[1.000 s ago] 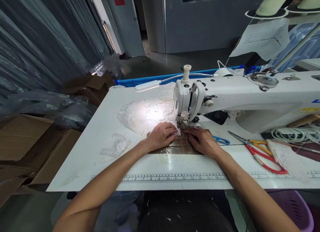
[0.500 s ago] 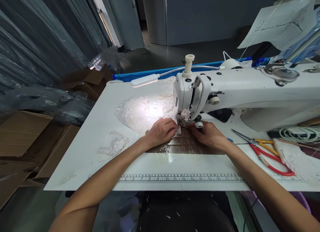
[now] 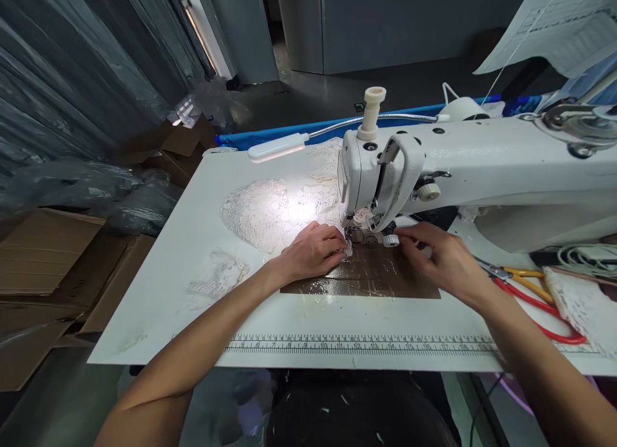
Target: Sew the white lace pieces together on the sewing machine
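My left hand [image 3: 315,251] is closed at the left of the needle area, its fingertips pinching the edge of a small white lace piece [image 3: 348,247] by the presser foot. The sewing machine [image 3: 463,154] is white, with its head over the brown covered plate [image 3: 385,276]. To the right of the head, my right hand [image 3: 441,257] has its thumb and fingers drawn together near the white knob [image 3: 390,240]. What they hold, if anything, is too small to make out. A larger white lace piece [image 3: 255,212] lies flat under the lamp light.
A lamp [image 3: 278,148] on a bendy neck shines from behind. Another lace scrap [image 3: 219,276] lies at left. Red-handled scissors [image 3: 540,312] and a yellow-handled tool [image 3: 530,283] lie right, by a white cloth [image 3: 583,305]. A printed ruler [image 3: 357,344] runs along the front edge. Cardboard boxes [image 3: 48,254] stand left.
My right hand has moved right, away from the needle area. My left hand stays by the presser foot. The view has shifted slightly, so the machine appears larger and further right.
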`<state>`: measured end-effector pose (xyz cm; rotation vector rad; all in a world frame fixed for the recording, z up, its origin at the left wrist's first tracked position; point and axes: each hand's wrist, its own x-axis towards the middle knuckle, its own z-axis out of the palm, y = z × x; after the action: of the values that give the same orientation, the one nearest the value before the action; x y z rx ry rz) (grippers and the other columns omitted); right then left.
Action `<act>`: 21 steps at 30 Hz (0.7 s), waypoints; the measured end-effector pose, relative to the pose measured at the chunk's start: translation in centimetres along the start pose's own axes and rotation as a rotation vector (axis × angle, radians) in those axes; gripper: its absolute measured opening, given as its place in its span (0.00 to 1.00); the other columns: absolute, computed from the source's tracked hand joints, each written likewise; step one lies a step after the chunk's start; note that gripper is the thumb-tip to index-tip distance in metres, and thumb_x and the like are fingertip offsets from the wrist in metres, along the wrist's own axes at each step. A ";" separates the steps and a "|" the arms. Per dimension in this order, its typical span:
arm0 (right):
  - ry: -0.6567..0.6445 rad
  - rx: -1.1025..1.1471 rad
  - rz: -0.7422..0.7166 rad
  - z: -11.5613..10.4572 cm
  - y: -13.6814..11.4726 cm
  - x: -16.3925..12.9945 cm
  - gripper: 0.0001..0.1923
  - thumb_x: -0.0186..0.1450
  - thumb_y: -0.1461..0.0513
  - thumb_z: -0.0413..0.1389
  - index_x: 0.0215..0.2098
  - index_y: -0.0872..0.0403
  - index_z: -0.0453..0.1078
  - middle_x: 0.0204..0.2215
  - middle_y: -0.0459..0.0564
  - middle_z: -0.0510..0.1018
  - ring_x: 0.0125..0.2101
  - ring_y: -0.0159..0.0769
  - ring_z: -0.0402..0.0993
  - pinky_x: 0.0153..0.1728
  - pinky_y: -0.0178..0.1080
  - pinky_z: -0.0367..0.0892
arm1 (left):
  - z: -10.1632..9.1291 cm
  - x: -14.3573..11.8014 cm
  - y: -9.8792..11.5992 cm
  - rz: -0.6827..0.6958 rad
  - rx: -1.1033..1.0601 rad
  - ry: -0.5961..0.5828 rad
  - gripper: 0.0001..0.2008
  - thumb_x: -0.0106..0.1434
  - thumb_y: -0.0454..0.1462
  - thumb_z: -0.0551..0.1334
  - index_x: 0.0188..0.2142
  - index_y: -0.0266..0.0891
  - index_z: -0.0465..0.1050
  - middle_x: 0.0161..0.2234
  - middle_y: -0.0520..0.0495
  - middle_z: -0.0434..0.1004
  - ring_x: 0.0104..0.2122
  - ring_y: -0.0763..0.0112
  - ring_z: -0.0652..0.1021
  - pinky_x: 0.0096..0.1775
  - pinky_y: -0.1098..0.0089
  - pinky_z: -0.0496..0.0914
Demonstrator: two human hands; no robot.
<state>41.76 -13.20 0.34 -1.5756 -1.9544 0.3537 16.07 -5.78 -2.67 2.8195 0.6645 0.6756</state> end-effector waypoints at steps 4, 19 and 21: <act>0.011 -0.070 0.006 -1.3 2.1 -2.0 0.15 0.67 0.56 0.48 0.44 0.51 0.73 0.40 0.53 0.79 0.38 0.44 0.76 0.38 0.43 0.70 | 0.0 0.2 0.3 -0.018 0.019 0.001 0.11 0.69 0.38 0.56 0.36 0.37 0.75 0.36 0.47 0.77 0.36 0.70 0.75 0.39 0.66 0.66; 0.150 -0.236 -0.057 2.1 4.8 -5.3 0.19 0.68 0.55 0.48 0.50 0.54 0.73 0.42 0.58 0.74 0.46 0.49 0.69 0.44 0.50 0.68 | -0.5 -0.4 0.5 0.086 0.098 0.007 0.08 0.68 0.34 0.55 0.39 0.37 0.73 0.40 0.44 0.75 0.36 0.69 0.74 0.39 0.64 0.67; 0.162 -0.216 -0.058 2.3 4.9 -5.4 0.18 0.69 0.56 0.48 0.50 0.54 0.73 0.42 0.58 0.74 0.46 0.49 0.69 0.45 0.50 0.68 | -0.8 -0.7 0.5 0.129 0.067 -0.011 0.07 0.67 0.34 0.56 0.40 0.36 0.72 0.39 0.43 0.75 0.36 0.68 0.74 0.39 0.64 0.68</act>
<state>44.93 -16.69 -5.66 -1.6213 -1.9588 -0.0095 15.32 -6.54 -2.10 2.9459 0.5167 0.6695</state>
